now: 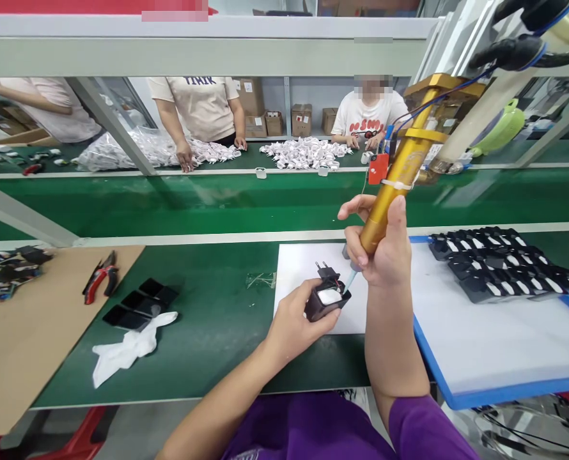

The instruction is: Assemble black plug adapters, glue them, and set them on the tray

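The left hand [291, 322] holds a black plug shell [327, 299], open side up, over the white sheet [298, 268]. The right hand [384, 252] grips the gold glue gun [399, 185]. Its long body slants toward one o'clock, and its tip [349, 281] touches the shell's edge at seven o'clock.

Red-handled pliers [100, 276] lie at the left on a brown board [30, 326], with three black covers [140, 301] and a crumpled white cloth [128, 348] just right of it on the green tabletop [217, 332]. At the right, black adapters [500, 262] fill the far part of a blue-edged tray [500, 345]. Far across, people stand by heaps of white parts [306, 153].
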A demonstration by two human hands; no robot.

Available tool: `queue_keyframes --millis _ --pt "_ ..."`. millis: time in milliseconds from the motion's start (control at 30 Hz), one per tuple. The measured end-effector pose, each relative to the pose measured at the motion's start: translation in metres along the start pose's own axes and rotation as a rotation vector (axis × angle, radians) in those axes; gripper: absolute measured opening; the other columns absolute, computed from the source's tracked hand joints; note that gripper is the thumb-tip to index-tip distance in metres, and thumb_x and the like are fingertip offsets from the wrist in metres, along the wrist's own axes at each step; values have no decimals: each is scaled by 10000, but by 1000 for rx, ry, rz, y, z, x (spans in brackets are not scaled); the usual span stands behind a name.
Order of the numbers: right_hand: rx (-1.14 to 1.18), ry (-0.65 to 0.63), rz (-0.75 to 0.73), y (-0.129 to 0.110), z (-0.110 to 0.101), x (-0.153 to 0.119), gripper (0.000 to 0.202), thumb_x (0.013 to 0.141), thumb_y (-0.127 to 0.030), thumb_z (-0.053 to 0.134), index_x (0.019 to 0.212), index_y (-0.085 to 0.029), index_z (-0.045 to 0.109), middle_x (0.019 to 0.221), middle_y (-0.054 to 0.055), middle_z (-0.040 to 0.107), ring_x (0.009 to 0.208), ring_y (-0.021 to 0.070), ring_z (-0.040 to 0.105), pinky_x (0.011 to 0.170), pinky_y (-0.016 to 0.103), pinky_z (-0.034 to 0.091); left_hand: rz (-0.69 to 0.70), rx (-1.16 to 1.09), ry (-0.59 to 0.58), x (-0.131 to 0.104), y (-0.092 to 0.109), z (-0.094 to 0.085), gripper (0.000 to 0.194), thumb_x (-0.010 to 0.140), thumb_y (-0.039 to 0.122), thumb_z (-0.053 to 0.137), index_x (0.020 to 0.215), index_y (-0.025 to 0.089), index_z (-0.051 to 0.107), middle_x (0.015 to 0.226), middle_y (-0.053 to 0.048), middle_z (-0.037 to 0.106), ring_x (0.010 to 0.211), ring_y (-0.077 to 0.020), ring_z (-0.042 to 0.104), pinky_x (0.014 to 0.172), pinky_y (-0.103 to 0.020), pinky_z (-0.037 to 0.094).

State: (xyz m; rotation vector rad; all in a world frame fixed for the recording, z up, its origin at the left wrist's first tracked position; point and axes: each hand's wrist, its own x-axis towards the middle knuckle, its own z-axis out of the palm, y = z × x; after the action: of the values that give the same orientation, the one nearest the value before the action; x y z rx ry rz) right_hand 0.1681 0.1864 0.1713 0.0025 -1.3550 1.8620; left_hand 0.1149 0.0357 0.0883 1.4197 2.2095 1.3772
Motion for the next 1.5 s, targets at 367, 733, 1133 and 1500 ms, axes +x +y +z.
queue_keyframes --millis 367,733,1133,1500 --pt "-29 38 -8 2 -2 3 446 873 -624 430 939 -213 588 831 -15 604 299 -1 350 235 161 198 -19 14 0 0 -1 3 400 757 268 639 1136 193 536 851 -6 675 680 -139 608 689 -249 515" --pt "-21 53 -8 4 -2 4 453 864 -637 437 937 -213 579 812 -16 613 315 13 384 237 165 236 -56 -56 -93 7 -2 27 331 780 241 612 1082 217 479 967 -21 672 816 -163 640 753 -272 512" --pt "-61 -66 -13 0 -5 0 462 873 -640 420 947 -216 586 832 9 620 427 63 504 351 206 388 6 -75 -18 10 5 40 322 736 311 669 964 214 463 853 -2 641 740 -152 632 704 -257 526" --pt "-128 -166 -10 -3 -13 -2 419 877 -617 440 944 -220 555 894 23 636 543 103 572 459 241 447 -72 -189 30 4 13 43 354 705 330 704 907 215 438 825 -2 649 704 -141 637 649 -231 519"
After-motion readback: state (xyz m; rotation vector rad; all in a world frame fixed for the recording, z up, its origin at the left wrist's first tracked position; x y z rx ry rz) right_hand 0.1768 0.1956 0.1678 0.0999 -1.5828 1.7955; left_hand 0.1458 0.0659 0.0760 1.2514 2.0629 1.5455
